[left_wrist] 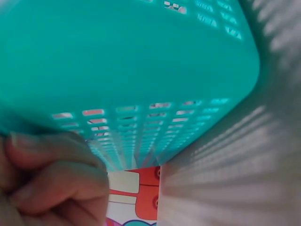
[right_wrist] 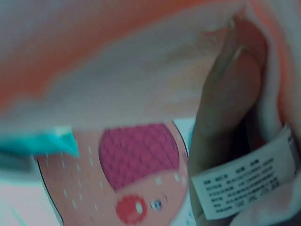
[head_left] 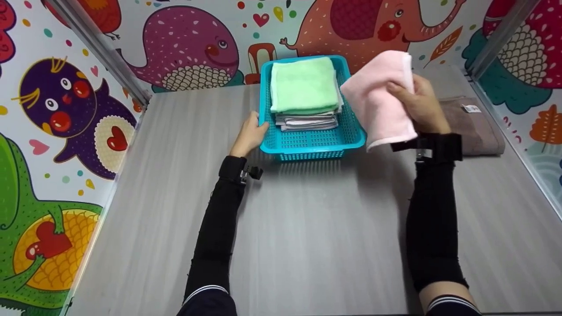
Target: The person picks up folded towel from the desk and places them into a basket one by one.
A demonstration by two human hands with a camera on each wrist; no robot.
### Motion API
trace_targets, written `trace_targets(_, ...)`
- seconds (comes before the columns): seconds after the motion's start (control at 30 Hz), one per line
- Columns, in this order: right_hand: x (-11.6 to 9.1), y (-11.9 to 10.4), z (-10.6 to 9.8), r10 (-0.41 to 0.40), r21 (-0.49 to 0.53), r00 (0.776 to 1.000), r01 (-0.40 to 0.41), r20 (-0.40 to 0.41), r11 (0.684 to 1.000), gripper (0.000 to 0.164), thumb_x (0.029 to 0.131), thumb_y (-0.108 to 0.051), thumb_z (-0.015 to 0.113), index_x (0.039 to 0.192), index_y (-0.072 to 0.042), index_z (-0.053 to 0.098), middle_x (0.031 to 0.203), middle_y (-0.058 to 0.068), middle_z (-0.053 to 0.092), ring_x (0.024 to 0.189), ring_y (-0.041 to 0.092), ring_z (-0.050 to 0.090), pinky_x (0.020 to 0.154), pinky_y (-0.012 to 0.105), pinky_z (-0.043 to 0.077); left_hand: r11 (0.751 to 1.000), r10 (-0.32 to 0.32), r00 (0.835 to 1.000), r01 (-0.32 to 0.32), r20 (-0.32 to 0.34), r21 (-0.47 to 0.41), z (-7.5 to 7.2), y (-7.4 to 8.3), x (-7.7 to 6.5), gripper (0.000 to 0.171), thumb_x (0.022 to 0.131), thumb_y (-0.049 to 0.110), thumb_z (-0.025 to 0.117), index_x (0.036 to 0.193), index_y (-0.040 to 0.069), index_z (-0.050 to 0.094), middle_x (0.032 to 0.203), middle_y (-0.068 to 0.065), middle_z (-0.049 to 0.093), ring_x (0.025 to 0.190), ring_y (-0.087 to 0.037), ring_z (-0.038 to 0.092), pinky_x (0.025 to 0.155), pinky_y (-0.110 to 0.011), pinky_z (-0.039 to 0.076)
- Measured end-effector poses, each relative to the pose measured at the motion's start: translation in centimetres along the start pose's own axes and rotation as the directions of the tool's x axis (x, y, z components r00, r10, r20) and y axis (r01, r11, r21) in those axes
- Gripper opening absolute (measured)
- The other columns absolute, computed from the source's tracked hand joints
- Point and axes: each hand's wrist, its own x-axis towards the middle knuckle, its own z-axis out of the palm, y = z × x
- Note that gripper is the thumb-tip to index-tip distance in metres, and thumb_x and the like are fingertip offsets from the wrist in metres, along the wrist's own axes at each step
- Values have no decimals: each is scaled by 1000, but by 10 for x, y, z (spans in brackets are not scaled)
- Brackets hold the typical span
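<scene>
My left hand [head_left: 251, 134] grips the near left rim of a blue-green plastic basket [head_left: 316, 150]. Curled fingers [left_wrist: 61, 179] show against the basket's slotted wall [left_wrist: 117, 61] in the left wrist view. Inside the basket lies a stack of folded towels, a green towel [head_left: 303, 85] on top and white and grey ones [head_left: 307, 123] beneath. My right hand [head_left: 421, 103] pinches a pink towel [head_left: 377, 101], held up beside the basket's right rim. The towel's white label [right_wrist: 244, 179] hangs near the fingers in the right wrist view.
A folded brown towel [head_left: 472, 127] with a white tag lies on the grey table [head_left: 316, 237], right of and partly behind my right hand. Walls printed with cartoon animals [head_left: 189, 44] border the table at the back and both sides. Metal posts [head_left: 103, 48] stand at the corners.
</scene>
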Motion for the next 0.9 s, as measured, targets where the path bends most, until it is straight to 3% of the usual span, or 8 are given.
trace_targets(0.3,8,-1,56,-114,137,989,101,89,985,32,101,-12,66,129,0,59,104,13,69,85,18,72,73,28,60,1000,0,1000,0,15,14,-1,2,1,25,111,20,44,120,-2,35,87,-6,27,71,-21,30,73,-35,27)
trace_targets(0.4,12,2,73,-132,153,985,115,111,982,33,103,-13,63,133,0,57,107,13,68,87,18,72,74,29,59,998,7,1000,-6,-13,68,-4,1,-2,29,111,22,45,125,-3,38,86,-7,30,70,-22,33,71,-35,29)
trace_targets(0.53,11,5,87,-91,136,979,67,183,988,39,105,-16,60,141,-2,51,115,15,65,95,21,71,79,31,60,968,101,986,-66,-136,243,-7,12,-9,40,109,30,54,132,-1,46,100,-11,49,86,-25,50,78,-37,42)
trace_targets(0.63,8,6,95,-75,111,971,50,227,992,44,105,-17,59,145,-4,46,120,15,61,101,22,67,84,31,58,952,216,959,-165,-183,257,-9,28,-17,50,107,33,57,143,0,45,124,-18,57,111,-30,56,96,-44,47)
trace_targets(0.7,6,5,99,-92,102,963,67,254,992,45,105,-15,58,147,-4,45,123,15,59,105,22,64,87,31,56,959,270,954,-253,-134,132,-7,40,-22,58,108,32,56,152,1,36,136,-21,57,124,-32,55,105,-47,46)
trace_targets(0.77,3,5,102,-111,101,954,86,280,991,45,106,-14,57,147,-3,44,124,15,58,108,23,62,90,31,55,949,298,954,-301,-46,-91,-2,50,-27,68,109,30,53,161,3,20,141,-23,58,128,-30,57,109,-47,46)
trace_targets(0.83,1,4,105,-117,103,945,89,307,991,46,105,-13,57,148,-3,43,126,16,57,111,25,61,93,33,54,901,312,949,-285,33,-327,6,58,-30,77,109,26,53,164,6,3,143,-25,58,128,-27,59,109,-45,48)
trace_targets(0.9,0,4,108,-99,80,941,77,324,994,47,105,-14,58,149,-5,42,128,15,57,113,26,60,93,33,54,827,333,942,-265,52,-496,15,64,-32,83,108,21,54,164,10,-7,135,-31,61,120,-25,63,104,-42,51)
